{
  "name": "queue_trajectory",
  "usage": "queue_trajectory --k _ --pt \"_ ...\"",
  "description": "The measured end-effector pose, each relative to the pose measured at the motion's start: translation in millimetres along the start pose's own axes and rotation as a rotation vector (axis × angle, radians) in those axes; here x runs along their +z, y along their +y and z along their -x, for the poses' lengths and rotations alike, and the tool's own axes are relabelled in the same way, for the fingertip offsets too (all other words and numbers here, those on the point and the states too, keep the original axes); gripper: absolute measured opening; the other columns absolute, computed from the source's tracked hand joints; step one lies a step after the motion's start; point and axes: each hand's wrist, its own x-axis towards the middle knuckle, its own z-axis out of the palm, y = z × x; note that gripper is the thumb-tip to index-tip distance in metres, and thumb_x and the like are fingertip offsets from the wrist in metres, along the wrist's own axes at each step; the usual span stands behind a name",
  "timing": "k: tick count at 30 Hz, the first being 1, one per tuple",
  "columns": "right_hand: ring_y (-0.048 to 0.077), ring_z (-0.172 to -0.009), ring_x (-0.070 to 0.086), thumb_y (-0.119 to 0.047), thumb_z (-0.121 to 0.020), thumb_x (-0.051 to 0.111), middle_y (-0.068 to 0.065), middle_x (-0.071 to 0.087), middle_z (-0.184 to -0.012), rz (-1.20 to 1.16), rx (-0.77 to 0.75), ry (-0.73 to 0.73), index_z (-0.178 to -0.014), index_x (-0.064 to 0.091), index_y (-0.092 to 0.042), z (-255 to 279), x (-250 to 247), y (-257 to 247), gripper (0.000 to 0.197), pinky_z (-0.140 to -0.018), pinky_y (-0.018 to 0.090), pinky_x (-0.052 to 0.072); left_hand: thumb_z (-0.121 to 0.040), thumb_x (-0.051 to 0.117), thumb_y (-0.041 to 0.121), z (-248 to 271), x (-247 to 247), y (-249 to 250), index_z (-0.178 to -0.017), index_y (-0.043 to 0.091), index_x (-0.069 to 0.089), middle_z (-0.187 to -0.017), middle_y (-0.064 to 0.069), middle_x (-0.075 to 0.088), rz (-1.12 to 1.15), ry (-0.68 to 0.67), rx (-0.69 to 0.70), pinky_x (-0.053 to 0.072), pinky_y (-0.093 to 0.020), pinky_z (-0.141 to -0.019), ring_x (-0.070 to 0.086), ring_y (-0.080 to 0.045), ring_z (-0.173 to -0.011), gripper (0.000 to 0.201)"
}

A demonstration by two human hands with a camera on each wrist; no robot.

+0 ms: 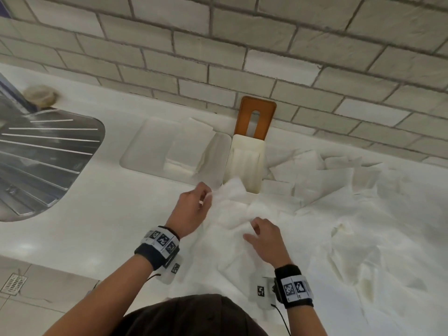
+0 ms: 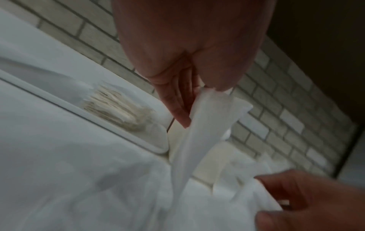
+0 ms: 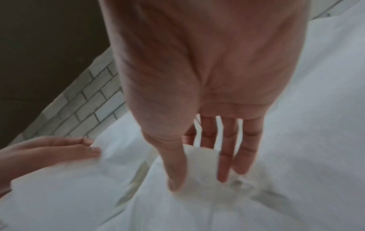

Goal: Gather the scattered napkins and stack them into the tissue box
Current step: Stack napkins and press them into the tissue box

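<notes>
Motion blur smears the white paper napkin (image 2: pixel 207 121) pinched by the left hand (image 2: pixel 189 51), the right hand's fingertips (image 3: pixel 223 173) lower centre, and the steel drainboard (image 1: pixel 36 151) cut off at left.

White napkins (image 1: pixel 339 190), cream tissue box (image 1: pixel 244 166) with orange-brown lid (image 1: pixel 264 112), grey-grouted pale brick wall (image 1: pixel 242 44)

2 hands are seen: the left hand (image 1: pixel 192 209) and the right hand (image 1: pixel 266 238). 1 tissue box (image 1: pixel 244 163) is counted, with 1 brown lid (image 1: pixel 254 117) behind it. 1 white tray (image 1: pixel 145 146) and 1 steel drainer (image 1: pixel 43 154) are seen. The scattered napkins (image 1: pixel 339 190) overlap and cannot be counted exactly.
</notes>
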Motion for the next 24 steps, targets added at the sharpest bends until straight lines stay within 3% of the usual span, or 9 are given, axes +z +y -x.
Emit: queue_trajectory --k 2,4,8,12,14,17,20,22,24 --pt "0.004 -0.069 0.053 -0.026 -0.095 0.08 -0.018 0.058 -0.073 -0.146 -0.079 0.086 -0.081 0.051 -0.029 9 -17 -9 0.032 -0.065 0.017 0.04 -0.108 0.058 0.024 -2 -15 10 -0.104 0.024 0.051 -0.074 0.003 0.07 0.091 0.119 -0.041 0.051 -0.034 -0.066 0.063 -0.021 -0.065 0.008" --pt "0.002 -0.074 0.059 -0.025 -0.1 0.075 -0.021 0.064 -0.08 -0.203 -0.191 0.164 -0.091 0.059 -0.029 14 -35 -21 0.019 -0.068 0.014 0.046 -0.107 0.061 0.024 -4 -29 11 -0.107 0.025 0.048 -0.07 0.0 0.07 0.141 0.201 -0.084 0.048 -0.042 -0.066 0.059 -0.028 -0.062 0.013" --pt "0.01 -0.092 0.064 -0.027 -0.101 0.073 -0.004 0.062 -0.106 -0.122 -0.287 0.26 -0.109 0.07 -0.026 -1 -72 -43 0.009 -0.082 0.027 0.058 -0.104 0.065 0.024 -5 -41 1 -0.109 0.029 0.048 -0.073 -0.009 0.072 0.247 0.271 -0.169 0.052 -0.05 -0.067 0.057 -0.037 -0.064 0.018" --pt "0.018 -0.087 0.063 -0.034 -0.104 0.067 -0.003 0.069 -0.099 -0.109 -0.212 0.208 -0.108 0.058 -0.022 -37 -116 -92 0.016 -0.067 0.024 0.045 -0.104 0.066 0.024 -2 -43 -2 -0.111 0.029 0.049 -0.069 -0.012 0.066 0.248 0.262 -0.197 0.05 -0.048 -0.066 0.05 -0.033 -0.062 0.019" --pt "0.018 -0.083 0.068 -0.026 -0.105 0.065 0.004 0.071 -0.105 -0.187 -0.166 0.299 -0.12 0.05 -0.022 -63 -138 -115 0.021 -0.063 0.024 0.046 -0.104 0.066 0.024 -3 -42 -2 -0.112 0.03 0.049 -0.067 -0.016 0.061 0.241 0.258 -0.214 0.045 -0.044 -0.063 0.043 -0.028 -0.058 0.019" --pt "0.007 -0.059 0.071 -0.009 -0.104 0.062 0.006 0.073 -0.092 -0.325 -0.298 0.498 -0.141 0.046 -0.026 -90 -171 -146 0.044 -0.054 0.014 0.052 -0.104 0.066 0.023 -6 -44 1 -0.114 0.029 0.048 -0.062 -0.011 0.052 0.229 0.252 -0.227 0.037 -0.04 -0.062 0.037 -0.013 -0.054 0.021" --pt "0.01 -0.062 0.071 -0.01 -0.104 0.061 0.002 0.072 -0.094 -0.378 -0.431 0.741 -0.132 0.061 -0.028 -99 -198 -170 0.033 -0.056 0.017 0.056 -0.103 0.066 0.023 -7 -49 2 -0.118 0.03 0.048 -0.064 -0.002 0.05 0.225 0.26 -0.242 0.037 -0.038 -0.061 0.041 -0.01 -0.056 0.025" --pt "0.008 -0.068 0.065 -0.016 -0.103 0.062 -0.005 0.071 -0.093 -0.382 -0.478 0.881 -0.12 0.067 -0.025 -98 -197 -169 0.02 -0.063 0.018 0.052 -0.103 0.068 0.024 -8 -54 2 -0.122 0.032 0.048 -0.08 -0.001 0.06 0.249 0.286 -0.27 0.043 -0.036 -0.071 0.053 -0.013 -0.074 0.029" --pt "0.012 -0.083 0.068 -0.018 -0.103 0.064 -0.009 0.074 -0.104 -0.361 -0.47 0.906 -0.116 0.07 -0.023 -97 -175 -157 0.015 -0.073 0.024 0.053 -0.103 0.068 0.022 -9 -60 4 -0.126 0.034 0.048 -0.094 0.0 0.066 0.279 0.317 -0.274 0.048 -0.038 -0.077 0.061 -0.021 -0.088 0.033"
